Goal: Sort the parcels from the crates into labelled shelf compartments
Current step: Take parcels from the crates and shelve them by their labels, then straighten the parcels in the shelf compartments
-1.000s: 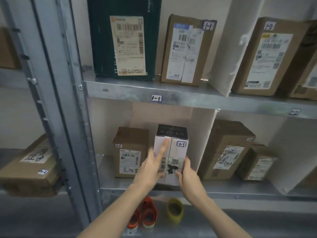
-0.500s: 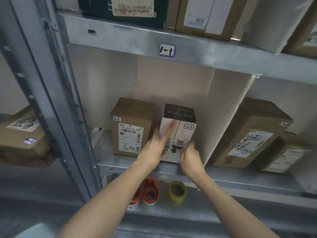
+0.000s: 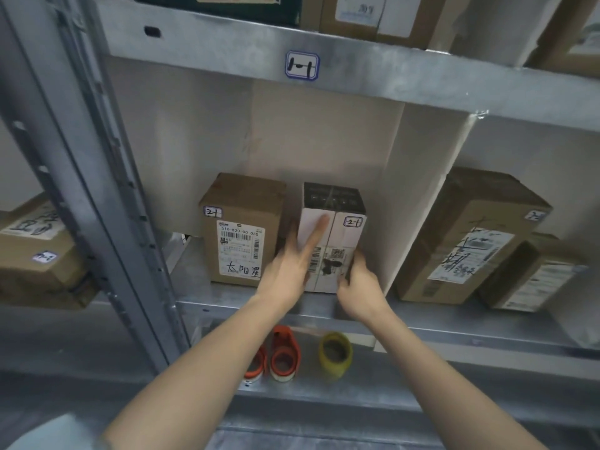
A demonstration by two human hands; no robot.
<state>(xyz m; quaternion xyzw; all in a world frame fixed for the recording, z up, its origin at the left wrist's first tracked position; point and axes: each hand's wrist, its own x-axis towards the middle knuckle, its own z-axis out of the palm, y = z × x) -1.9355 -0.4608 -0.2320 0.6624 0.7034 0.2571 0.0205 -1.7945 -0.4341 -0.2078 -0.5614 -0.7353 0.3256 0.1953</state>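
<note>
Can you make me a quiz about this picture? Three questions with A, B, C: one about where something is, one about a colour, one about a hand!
1. Where does the white parcel stand?
A. On the top shelf.
B. Right of the brown box, same compartment.
C. On the floor.

2. What colour is the rightmost tape roll?
A. Blue.
B. Pink.
C. Yellow.

3. How do the fingers of the left hand lie?
A. Straight, flat on the parcel.
B. Curled in a fist.
C. Round a tape roll.

Answers: 1 B, they stand side by side. 2 C, it lies right of two orange rolls. 3 A, the fingers point up the white front.
</note>
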